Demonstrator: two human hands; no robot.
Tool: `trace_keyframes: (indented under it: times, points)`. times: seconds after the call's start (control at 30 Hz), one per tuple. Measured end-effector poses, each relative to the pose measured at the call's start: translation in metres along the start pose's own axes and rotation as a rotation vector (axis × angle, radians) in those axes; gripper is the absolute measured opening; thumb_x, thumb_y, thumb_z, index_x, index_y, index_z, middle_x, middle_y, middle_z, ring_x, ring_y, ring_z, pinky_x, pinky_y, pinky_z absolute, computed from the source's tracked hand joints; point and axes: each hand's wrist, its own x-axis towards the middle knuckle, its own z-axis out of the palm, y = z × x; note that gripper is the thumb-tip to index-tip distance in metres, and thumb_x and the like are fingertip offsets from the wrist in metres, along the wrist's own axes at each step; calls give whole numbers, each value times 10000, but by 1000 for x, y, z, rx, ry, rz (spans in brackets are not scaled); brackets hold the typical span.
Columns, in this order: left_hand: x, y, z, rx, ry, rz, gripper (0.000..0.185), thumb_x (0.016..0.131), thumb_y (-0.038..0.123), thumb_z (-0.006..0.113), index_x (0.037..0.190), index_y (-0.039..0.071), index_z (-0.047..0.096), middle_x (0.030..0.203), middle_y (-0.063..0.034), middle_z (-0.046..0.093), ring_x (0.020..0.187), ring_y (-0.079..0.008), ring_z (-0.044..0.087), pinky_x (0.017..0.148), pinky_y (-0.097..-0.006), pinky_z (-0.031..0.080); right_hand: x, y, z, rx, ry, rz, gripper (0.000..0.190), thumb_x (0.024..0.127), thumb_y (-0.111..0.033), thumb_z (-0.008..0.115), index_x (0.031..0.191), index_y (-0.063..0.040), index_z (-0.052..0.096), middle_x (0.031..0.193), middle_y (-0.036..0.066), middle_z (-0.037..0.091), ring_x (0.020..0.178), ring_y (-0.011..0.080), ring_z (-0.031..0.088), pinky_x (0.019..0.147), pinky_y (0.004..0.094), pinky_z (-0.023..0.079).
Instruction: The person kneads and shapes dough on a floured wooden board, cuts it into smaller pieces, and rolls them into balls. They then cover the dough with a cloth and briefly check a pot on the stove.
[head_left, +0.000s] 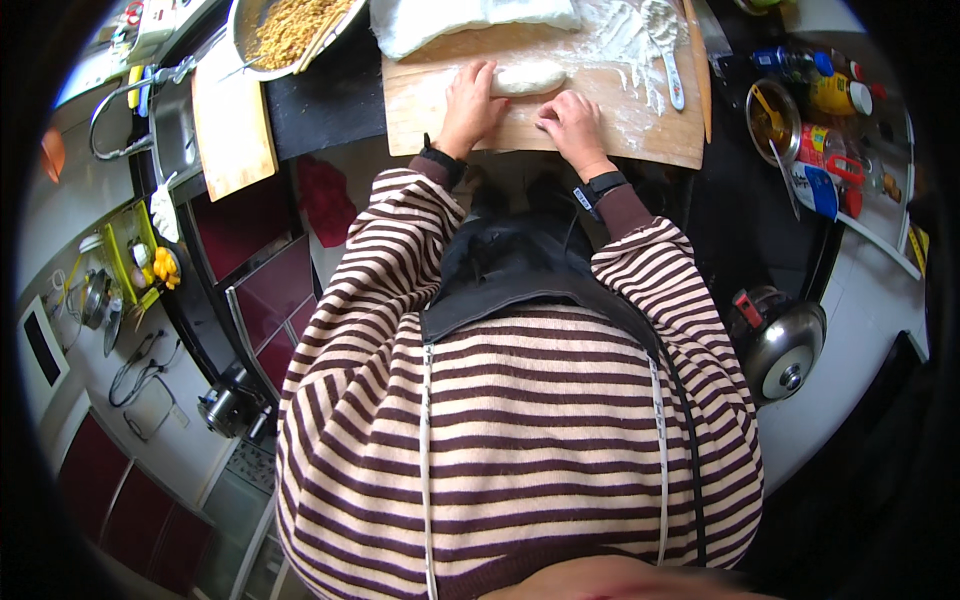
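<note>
A short, thick roll of pale dough (531, 78) lies on a floured wooden board (427, 127). My left hand (474, 105) rests at the dough's left end, fingers stretched forward and thumb apart, without visibly gripping it. Just below the right end, my right hand (571, 124) hovers or rests with its fingers curled; whether anything small is pinched in it cannot be seen. Behind the roll, a white cloth (472, 26) spreads over the back of the board. A heap of flour (615, 34) lies at back right, with a floury spoon (671, 75) in it.
A bowl of crumbly yellow-brown filling (296, 34) with chopsticks stands left of the board. Further left are a cutting board (232, 127) and a sink (174, 127). A wooden rolling pin (701, 75) lies along the right edge. Bottles (832, 94) and a metal bowl (772, 124) crowd the right.
</note>
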Motion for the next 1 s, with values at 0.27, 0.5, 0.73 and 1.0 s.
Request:
trace_keyframes:
  times: [0.27, 0.5, 0.73, 1.0]
  points:
    - [-38, -9, -32, -83, 120, -188, 636, 718, 94, 769, 1295, 35, 506, 1268, -211, 522, 1191, -401, 496, 1006, -454, 427, 11, -3, -1, -45, -94, -106, 80, 864, -143, 604, 877, -66, 584, 939, 111, 591, 947, 319, 563, 847, 439, 418]
    - [-82, -36, -106, -142, 353, -259, 600, 788, 102, 724, 1337, 59, 484, 1308, -165, 488, 1230, -361, 469, 1020, -443, 393, 59, -89, -19, -199, -276, -110, 61, 884, -66, 588, 905, -39, 538, 915, 145, 589, 892, 358, 581, 778, 420, 439]
    - [-142, -112, -174, -231, 531, -400, 522, 784, 42, 703, 1274, 50, 524, 1277, -163, 499, 1188, -357, 512, 972, -430, 439, 159, -241, 66, 246, -408, -363, 87, 854, 33, 541, 863, -3, 463, 789, 208, 537, 776, 405, 553, 668, 440, 439]
    - [-211, -172, -243, -292, 697, -489, 428, 836, -29, 635, 1248, 42, 544, 1239, -144, 523, 981, -263, 627, 880, -352, 514, 364, -521, 233, 793, -583, -234, 829, 874, -205, 741, 1479, 58, 238, 1535, 260, 264, 1348, 292, 421, 1099, 326, 392]
